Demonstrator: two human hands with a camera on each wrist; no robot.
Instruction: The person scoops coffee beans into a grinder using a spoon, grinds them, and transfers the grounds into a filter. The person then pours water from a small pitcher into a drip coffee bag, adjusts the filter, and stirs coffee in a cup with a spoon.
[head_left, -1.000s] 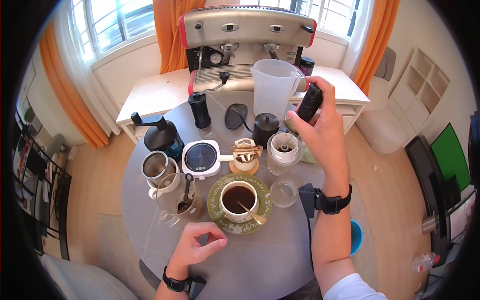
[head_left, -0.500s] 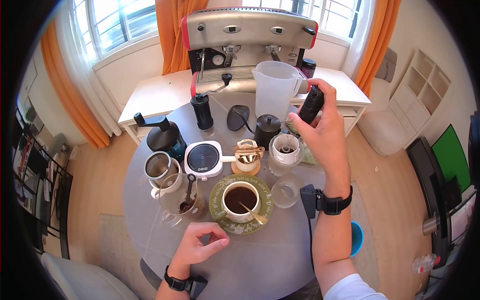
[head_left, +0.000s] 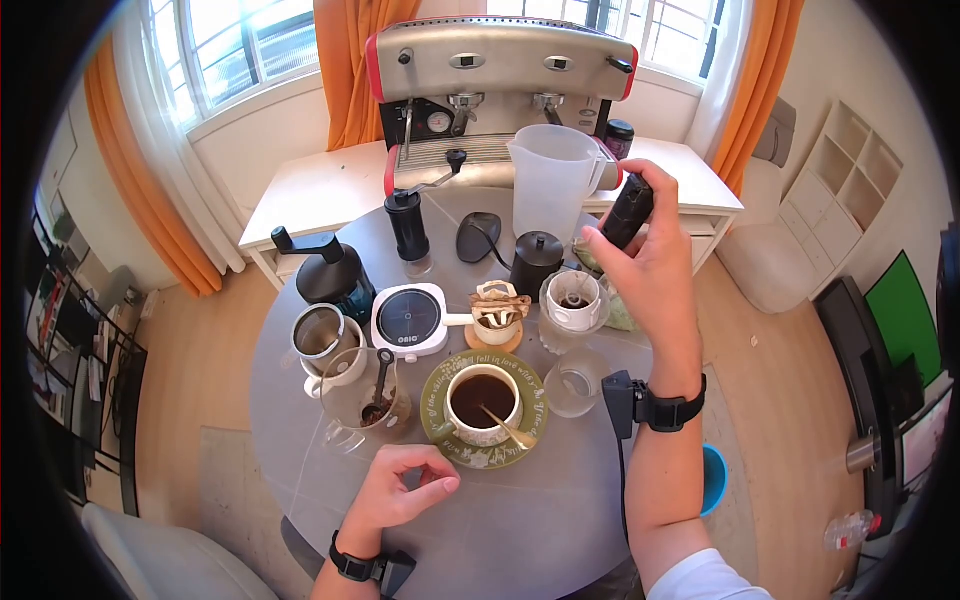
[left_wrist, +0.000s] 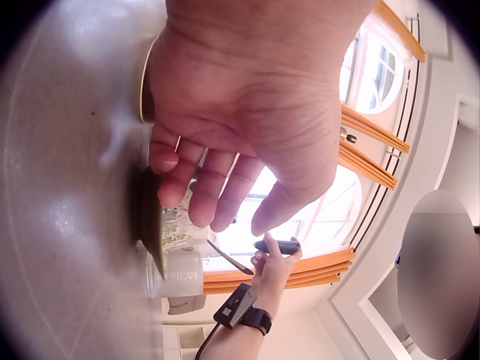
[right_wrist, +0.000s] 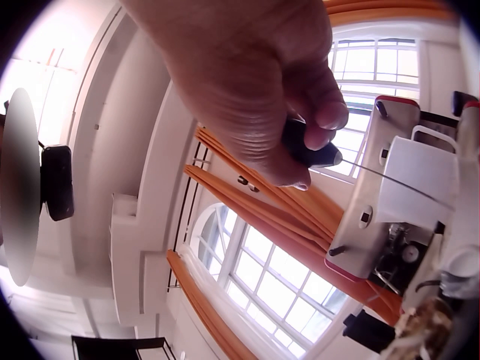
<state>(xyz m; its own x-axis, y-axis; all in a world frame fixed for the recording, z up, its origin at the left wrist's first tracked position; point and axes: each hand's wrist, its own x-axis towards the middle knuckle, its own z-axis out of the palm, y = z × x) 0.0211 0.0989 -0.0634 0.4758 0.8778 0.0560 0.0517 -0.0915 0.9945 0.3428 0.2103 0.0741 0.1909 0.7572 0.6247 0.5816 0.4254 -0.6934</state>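
My right hand [head_left: 655,265] is raised at the right of the table and grips a black handheld milk frother [head_left: 630,212] between thumb and fingers. Its thin metal shaft [right_wrist: 397,181] slants away from the handle in the right wrist view. Below it is a white dripper [head_left: 575,300] set on a glass vessel. My left hand [head_left: 405,488] rests loosely curled by the near side of the table, holding nothing. Just beyond lies a green lettered saucer [head_left: 440,440] bearing a cup of dark coffee [head_left: 483,398], a gold spoon [head_left: 515,432] leaning in it.
Left of the saucer stand a glass mug [head_left: 345,395] with a black scoop, a white cup [head_left: 335,372] and a hand grinder [head_left: 335,275]. A scale [head_left: 408,318], drip-bag cup [head_left: 497,318], kettle-like black canister [head_left: 538,262], tall pitcher [head_left: 553,185] and small glass [head_left: 572,385] stand around it.
The head view has shifted slightly, so the table items sit a little farther right and lower. Both hands keep their pose, the right still holding the milk frother.
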